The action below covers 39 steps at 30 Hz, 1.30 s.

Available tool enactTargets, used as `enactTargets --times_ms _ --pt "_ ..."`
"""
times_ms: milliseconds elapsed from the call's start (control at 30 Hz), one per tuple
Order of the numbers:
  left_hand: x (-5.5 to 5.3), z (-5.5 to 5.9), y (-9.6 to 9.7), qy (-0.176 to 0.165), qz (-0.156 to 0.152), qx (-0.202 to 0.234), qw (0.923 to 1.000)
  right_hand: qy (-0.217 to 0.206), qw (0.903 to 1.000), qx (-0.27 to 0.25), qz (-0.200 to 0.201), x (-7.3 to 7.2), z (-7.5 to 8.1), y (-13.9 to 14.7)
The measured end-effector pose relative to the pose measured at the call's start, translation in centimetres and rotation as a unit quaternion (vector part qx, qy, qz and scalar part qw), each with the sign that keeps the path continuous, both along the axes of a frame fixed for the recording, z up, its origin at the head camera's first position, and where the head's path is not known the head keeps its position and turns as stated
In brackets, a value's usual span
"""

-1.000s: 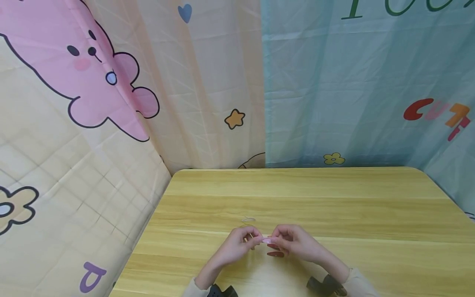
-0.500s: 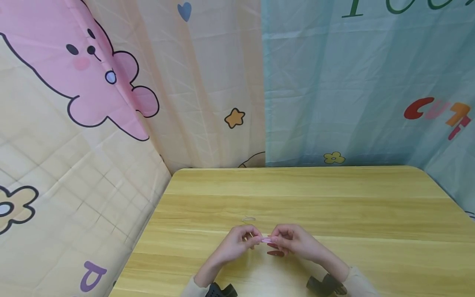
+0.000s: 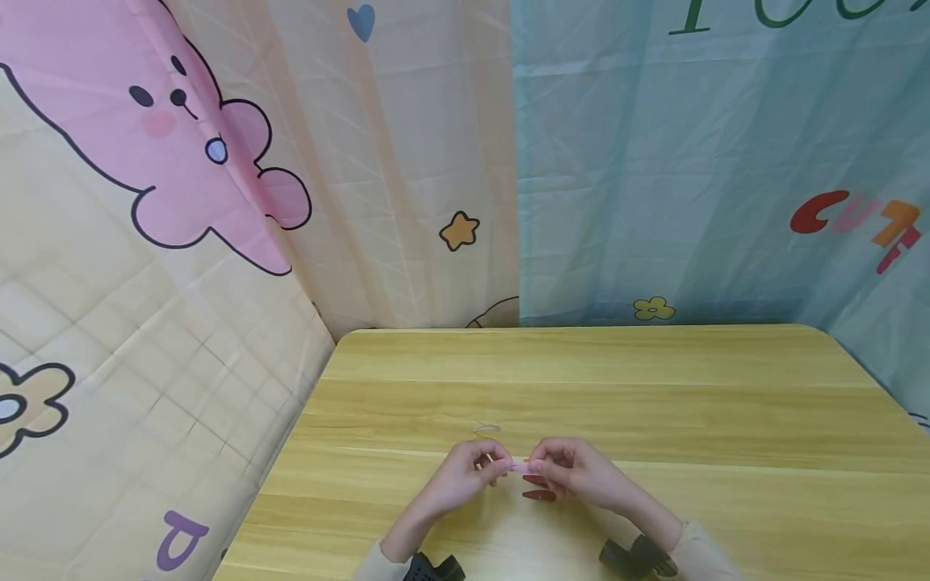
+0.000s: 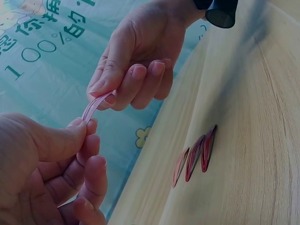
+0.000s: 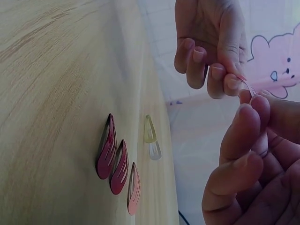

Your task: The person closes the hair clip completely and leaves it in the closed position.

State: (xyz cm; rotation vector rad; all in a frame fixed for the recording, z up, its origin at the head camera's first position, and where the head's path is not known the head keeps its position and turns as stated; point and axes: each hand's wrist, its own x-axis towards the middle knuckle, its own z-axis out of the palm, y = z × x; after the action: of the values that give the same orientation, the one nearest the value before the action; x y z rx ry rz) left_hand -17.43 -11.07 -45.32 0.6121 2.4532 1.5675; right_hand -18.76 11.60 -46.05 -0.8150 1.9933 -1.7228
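Note:
Both hands hold a pink snap hair clip (image 4: 95, 107) stretched between them above the table. My left hand (image 3: 468, 478) pinches one end between thumb and forefinger. The other end sits in the thumb and fingertip pinch of my right hand (image 3: 581, 474). In the left wrist view the clip looks slightly bowed, and the fingertips cover both its ends. Below the hands lie two dark red hair clips (image 5: 107, 152) and a coral pink hair clip (image 5: 134, 192), side by side on the wood.
A yellow hair clip (image 5: 150, 131) and a whitish hair clip (image 5: 155, 151) lie farther off on the table (image 3: 654, 403). Printed curtains (image 3: 617, 161) hang behind and to the left of it. Dark wrist camera mounts (image 3: 639, 557) sit near both sleeves.
The hands stay almost in place. The pink hair clip turns slightly between the fingertips, and its glossy face catches less light now.

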Motion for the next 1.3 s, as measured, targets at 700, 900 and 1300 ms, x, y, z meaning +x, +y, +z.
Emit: enactTargets --times_ms 700,900,1300 --pt "0.2 0.3 0.2 0.021 0.022 -0.016 0.9994 -0.014 0.9994 0.025 -0.02 -0.2 -0.3 -0.1" --pt "0.1 0.2 0.0 0.02 0.015 -0.007 0.9997 -0.01 0.9995 0.022 -0.019 -0.3 -0.4 0.0" --pt "0.6 1.2 0.3 0.027 0.02 -0.023 0.9992 -0.017 0.9977 0.04 -0.052 -0.2 -0.2 -0.2"
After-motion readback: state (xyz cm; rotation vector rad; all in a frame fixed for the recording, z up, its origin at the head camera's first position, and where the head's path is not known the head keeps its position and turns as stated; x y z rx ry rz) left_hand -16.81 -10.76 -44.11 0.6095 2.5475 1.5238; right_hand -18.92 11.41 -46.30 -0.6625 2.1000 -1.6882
